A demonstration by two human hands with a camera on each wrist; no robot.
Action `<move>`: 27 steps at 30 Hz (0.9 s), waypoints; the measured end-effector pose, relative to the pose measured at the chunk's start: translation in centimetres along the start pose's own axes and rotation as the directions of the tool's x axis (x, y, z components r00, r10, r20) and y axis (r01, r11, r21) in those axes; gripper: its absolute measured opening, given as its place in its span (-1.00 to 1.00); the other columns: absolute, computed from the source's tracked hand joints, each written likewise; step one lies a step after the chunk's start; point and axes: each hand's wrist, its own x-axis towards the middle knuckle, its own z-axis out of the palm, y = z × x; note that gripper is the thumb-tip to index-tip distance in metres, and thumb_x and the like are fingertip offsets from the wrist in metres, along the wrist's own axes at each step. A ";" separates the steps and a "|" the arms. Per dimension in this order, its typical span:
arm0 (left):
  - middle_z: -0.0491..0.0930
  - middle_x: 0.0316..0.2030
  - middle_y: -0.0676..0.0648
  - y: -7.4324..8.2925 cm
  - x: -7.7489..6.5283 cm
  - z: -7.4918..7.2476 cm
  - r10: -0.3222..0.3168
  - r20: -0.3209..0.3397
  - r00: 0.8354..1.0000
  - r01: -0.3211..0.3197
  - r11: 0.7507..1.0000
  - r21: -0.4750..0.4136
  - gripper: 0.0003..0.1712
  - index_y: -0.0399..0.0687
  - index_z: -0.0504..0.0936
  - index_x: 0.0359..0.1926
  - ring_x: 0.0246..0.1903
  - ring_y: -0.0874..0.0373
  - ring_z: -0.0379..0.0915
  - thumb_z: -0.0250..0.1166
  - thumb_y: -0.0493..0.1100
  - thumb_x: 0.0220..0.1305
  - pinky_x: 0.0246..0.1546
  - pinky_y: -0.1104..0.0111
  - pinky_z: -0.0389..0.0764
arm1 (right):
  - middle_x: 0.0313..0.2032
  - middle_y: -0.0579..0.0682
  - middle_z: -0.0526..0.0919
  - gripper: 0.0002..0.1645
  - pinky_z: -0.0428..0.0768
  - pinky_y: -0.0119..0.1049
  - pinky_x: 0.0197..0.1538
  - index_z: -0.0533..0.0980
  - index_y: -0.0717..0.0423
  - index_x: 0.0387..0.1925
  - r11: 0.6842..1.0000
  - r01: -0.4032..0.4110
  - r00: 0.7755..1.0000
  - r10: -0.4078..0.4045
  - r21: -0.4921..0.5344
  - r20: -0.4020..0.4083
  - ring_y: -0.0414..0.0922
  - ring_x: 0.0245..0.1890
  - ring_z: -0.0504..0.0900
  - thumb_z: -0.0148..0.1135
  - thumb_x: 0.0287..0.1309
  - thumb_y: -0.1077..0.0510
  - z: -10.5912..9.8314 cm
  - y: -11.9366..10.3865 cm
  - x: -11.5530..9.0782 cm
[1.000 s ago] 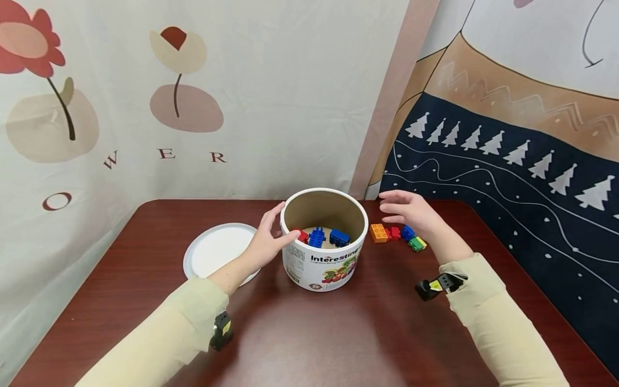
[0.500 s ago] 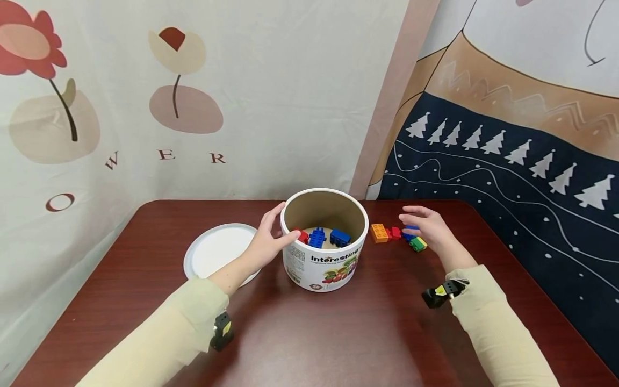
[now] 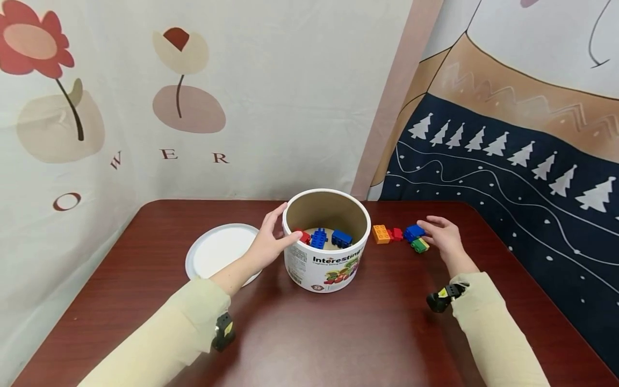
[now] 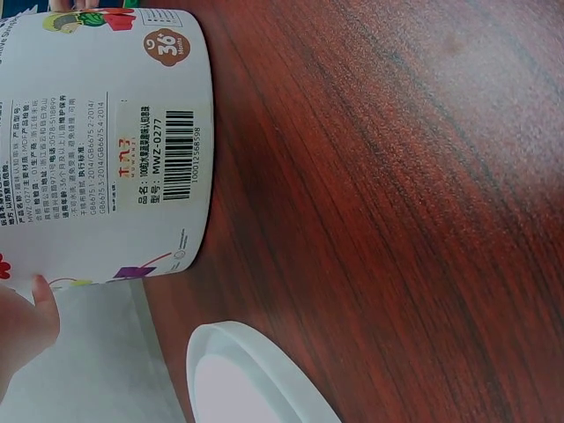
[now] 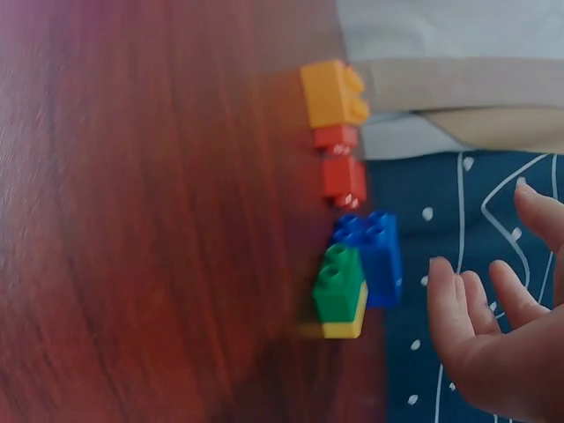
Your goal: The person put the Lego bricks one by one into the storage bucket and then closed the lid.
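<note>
I grip the tub (image 3: 319,273) with the left hand (image 3: 267,242). The right hand (image 3: 446,240) hovers right of the tub, fingers parted, empty, near a blue block (image 3: 412,233).

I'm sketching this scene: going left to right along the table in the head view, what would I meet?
White round lid, left hand, white tub, orange toy brick, red toy pieces, blue toy piece, right hand.
</note>
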 end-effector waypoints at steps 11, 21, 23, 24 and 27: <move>-0.01 0.39 -0.18 0.1 -0.1 -0.1 -0.017 0.007 1.000 0.017 1.000 0.012 -0.10 -0.05 0.00 0.44 0.37 -0.08 -0.02 0.28 -0.16 0.18 0.31 0.03 0.27 | 0.19 0.31 0.32 -0.22 0.46 -0.16 0.16 0.18 0.30 0.32 0.974 0.020 0.992 -0.047 -0.224 -0.117 0.08 0.09 0.37 0.14 0.21 -0.05 0.0 2.5 1.3; -0.01 0.39 -0.18 0.0 -0.2 -0.1 -0.018 0.008 1.000 0.018 1.000 0.003 -0.11 -0.05 0.00 0.44 0.37 -0.08 -0.03 0.28 -0.17 0.18 0.31 0.02 0.26 | 0.27 0.40 0.21 -0.16 0.32 0.01 0.32 0.09 0.35 0.35 0.964 0.020 0.997 -0.037 -0.264 -0.060 0.20 0.23 0.24 0.13 0.22 -0.03 0.9 3.4 1.9; -0.02 0.39 -0.18 0.0 -0.3 -0.1 -0.015 0.007 1.000 0.015 1.000 0.006 -0.11 -0.05 0.00 0.44 0.38 -0.08 -0.03 0.28 -0.17 0.19 0.31 0.02 0.26 | 0.28 0.41 0.20 -0.17 0.32 0.02 0.32 0.08 0.36 0.34 0.962 0.022 0.998 -0.037 -0.272 -0.050 0.21 0.23 0.24 0.13 0.22 -0.01 1.0 3.5 2.1; -0.01 0.39 -0.17 0.1 -0.3 -0.1 -0.016 0.007 1.000 0.016 1.000 0.008 -0.11 -0.05 0.00 0.44 0.38 -0.08 -0.04 0.28 -0.16 0.19 0.31 0.02 0.26 | 0.28 0.42 0.20 -0.17 0.32 0.02 0.32 0.08 0.37 0.34 0.960 0.023 0.998 -0.037 -0.278 -0.046 0.22 0.23 0.24 0.13 0.22 -0.01 1.0 3.5 2.2; -0.01 0.39 -0.17 0.1 -0.3 0.0 -0.013 0.006 1.000 0.013 1.000 0.007 -0.11 -0.03 0.00 0.44 0.38 -0.07 -0.04 0.28 -0.16 0.19 0.31 0.03 0.27 | 0.27 0.44 0.20 -0.17 0.32 0.04 0.31 0.08 0.40 0.34 0.950 0.030 0.999 -0.041 -0.312 -0.029 0.23 0.23 0.25 0.15 0.21 0.02 1.1 3.5 2.5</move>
